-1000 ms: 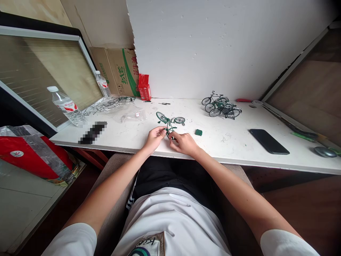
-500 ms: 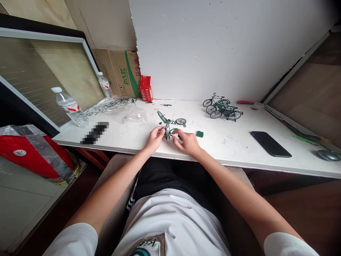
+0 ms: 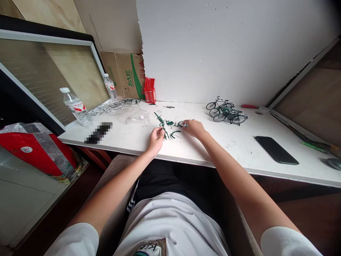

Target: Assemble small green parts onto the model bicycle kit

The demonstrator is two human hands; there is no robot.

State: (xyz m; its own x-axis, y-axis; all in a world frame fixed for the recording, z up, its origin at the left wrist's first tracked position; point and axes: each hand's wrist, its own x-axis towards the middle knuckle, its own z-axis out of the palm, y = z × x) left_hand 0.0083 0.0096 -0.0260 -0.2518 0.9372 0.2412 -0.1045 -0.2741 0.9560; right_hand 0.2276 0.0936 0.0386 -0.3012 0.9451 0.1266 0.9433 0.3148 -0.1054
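A small green model bicycle (image 3: 163,125), partly built, lies on the white table (image 3: 186,145) in front of me. My left hand (image 3: 156,137) is closed on its frame near the front edge. My right hand (image 3: 195,127) has reached out over the table to the right of the model, with its fingertips pinched at a small wheel (image 3: 182,124) and some loose green parts (image 3: 174,133) beside it. What exactly the right fingers hold is too small to make out.
Several finished green model bicycles (image 3: 226,111) stand at the back right. A black phone (image 3: 276,155) lies to the right. Two water bottles (image 3: 75,106), clear bags of parts (image 3: 117,106), a cardboard box (image 3: 125,74) and a red carton (image 3: 150,90) sit at the left and back.
My right hand left the model near my left hand and moved away to the far right, to the wheel. The model now lies lower, tilted to the left. The camera shifted slightly.
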